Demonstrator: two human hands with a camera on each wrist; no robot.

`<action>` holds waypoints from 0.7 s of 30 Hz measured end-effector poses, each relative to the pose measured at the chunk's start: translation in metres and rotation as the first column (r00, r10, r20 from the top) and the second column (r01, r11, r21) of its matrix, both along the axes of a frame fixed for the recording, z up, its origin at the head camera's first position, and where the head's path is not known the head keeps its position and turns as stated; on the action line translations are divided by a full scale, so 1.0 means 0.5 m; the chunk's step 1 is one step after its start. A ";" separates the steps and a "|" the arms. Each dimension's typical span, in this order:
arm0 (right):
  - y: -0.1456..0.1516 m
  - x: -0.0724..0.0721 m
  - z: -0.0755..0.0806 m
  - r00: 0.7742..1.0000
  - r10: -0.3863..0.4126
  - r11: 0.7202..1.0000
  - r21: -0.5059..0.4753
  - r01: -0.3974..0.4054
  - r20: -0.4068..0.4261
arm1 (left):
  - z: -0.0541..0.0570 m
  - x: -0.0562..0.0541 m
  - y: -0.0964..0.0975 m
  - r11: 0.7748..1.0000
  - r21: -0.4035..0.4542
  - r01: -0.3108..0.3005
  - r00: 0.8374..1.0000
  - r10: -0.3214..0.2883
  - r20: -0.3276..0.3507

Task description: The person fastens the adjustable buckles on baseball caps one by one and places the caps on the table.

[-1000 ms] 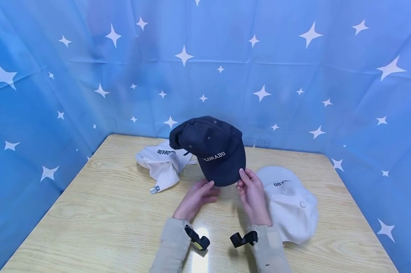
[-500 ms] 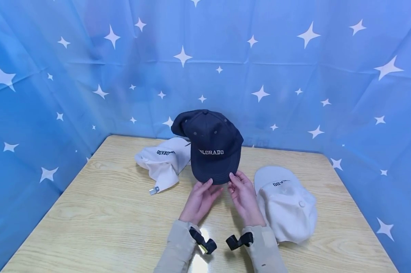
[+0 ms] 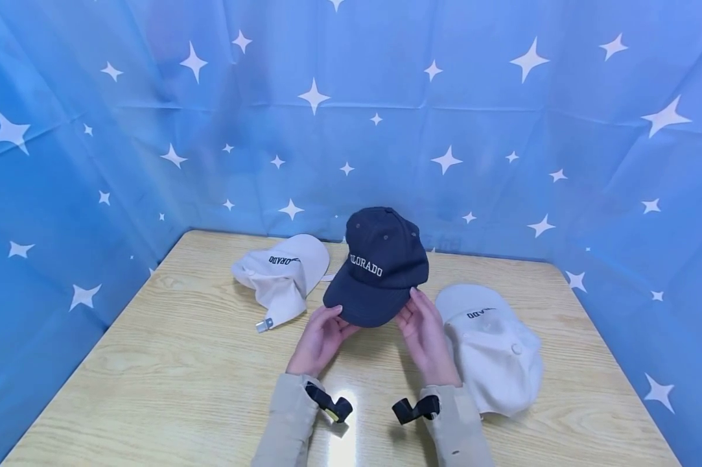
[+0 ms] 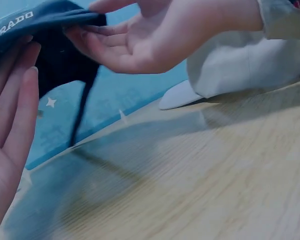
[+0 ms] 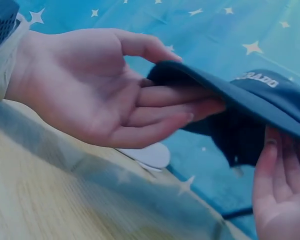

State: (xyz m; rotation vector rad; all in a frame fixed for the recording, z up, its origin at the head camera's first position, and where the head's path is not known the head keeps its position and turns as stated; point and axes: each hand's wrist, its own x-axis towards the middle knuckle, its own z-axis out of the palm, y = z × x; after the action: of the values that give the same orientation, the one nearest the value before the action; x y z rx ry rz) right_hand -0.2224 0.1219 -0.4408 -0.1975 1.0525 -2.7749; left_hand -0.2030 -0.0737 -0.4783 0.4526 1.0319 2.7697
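A navy baseball cap (image 3: 380, 250) with white "COLORADO" lettering is held off the table in the head view, its brim towards me. My left hand (image 3: 317, 340) pinches the brim's left side, thumb above and fingers beneath. On the brim's right side my right hand (image 3: 425, 340) holds likewise; in the right wrist view its fingers (image 5: 175, 95) lie under the brim. The left wrist view shows the cap's dark strap (image 4: 82, 112) hanging below. An off-white cap (image 3: 280, 275) lies crumpled behind on the left. Another off-white cap (image 3: 496, 360) sits beside my right forearm.
The wooden table (image 3: 152, 363) carries all the caps. A metal strap clasp (image 3: 264, 325) sticks out from the left off-white cap. Blue curtains (image 3: 362, 136) with white stars stand behind and at both sides of the table.
The navy cap swings from leaning left to upright, then turns to lean right and sits lower. My left hand shifts left along the brim; my right hand moves left, then back right.
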 end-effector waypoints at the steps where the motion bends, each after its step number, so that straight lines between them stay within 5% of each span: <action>1: 0.002 -0.001 0.001 1.000 0.006 1.000 -0.012 -0.007 0.000 | 0.000 0.000 -0.003 1.000 0.007 -0.009 1.000 0.009 0.008; 10: 0.024 -0.002 0.014 0.995 0.105 0.974 -0.201 -0.102 0.001 | 0.006 0.006 -0.039 0.996 0.078 -0.044 0.992 0.034 0.117; 21: 0.046 0.001 0.023 0.989 0.120 0.911 -0.405 -0.076 0.085 | 0.012 0.020 -0.083 0.996 0.093 -0.011 0.988 -0.003 0.153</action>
State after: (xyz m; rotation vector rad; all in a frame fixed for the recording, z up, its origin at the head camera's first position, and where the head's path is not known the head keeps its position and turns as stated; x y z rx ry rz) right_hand -0.2221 0.1446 -0.4294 -0.1421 0.4236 -2.8385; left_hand -0.1928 -0.1151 -0.4722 0.2441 0.8731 2.8130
